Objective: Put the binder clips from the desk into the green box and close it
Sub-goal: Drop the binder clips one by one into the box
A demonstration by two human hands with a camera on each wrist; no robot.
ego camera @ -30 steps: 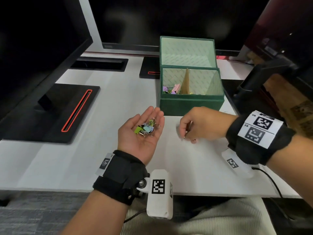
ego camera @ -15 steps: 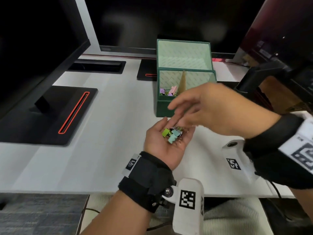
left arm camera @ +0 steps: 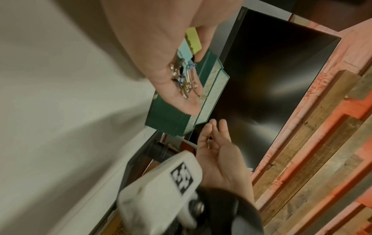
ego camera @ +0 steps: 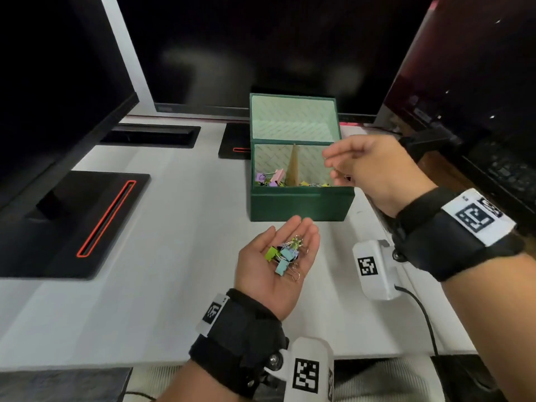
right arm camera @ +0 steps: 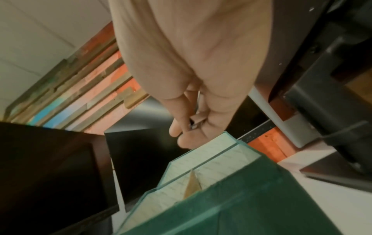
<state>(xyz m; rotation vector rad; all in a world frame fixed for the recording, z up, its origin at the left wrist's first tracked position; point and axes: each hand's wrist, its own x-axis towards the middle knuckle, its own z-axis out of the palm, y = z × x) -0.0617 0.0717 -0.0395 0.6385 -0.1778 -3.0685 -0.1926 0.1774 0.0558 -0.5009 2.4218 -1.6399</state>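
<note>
The green box [ego camera: 301, 203] stands with its lid [ego camera: 293, 117] up at the back of the white desk; several coloured binder clips [ego camera: 269, 178] lie inside. My left hand [ego camera: 278, 256] hovers palm up just in front of the box, fingers straight, with several binder clips [ego camera: 285, 253] loose in the palm. My right hand [ego camera: 338, 169] hangs over the box's right end. In the right wrist view its curled fingers [right arm camera: 177, 127] pinch a small binder clip [right arm camera: 192, 124] above the box [right arm camera: 241, 198]. The left wrist view shows the palmful of clips [left arm camera: 187, 63].
Dark monitors surround the desk at left, back and right. A black monitor base [ego camera: 87, 221] with a red strip sits at left, another [ego camera: 235, 140] behind the box. A black stand [ego camera: 429, 140] is at right, and a cable [ego camera: 426, 320] trails off the front edge.
My right hand left the desk, reached into the left palm, then rose over the box's right end with a clip. The left hand moved forward toward the box.
</note>
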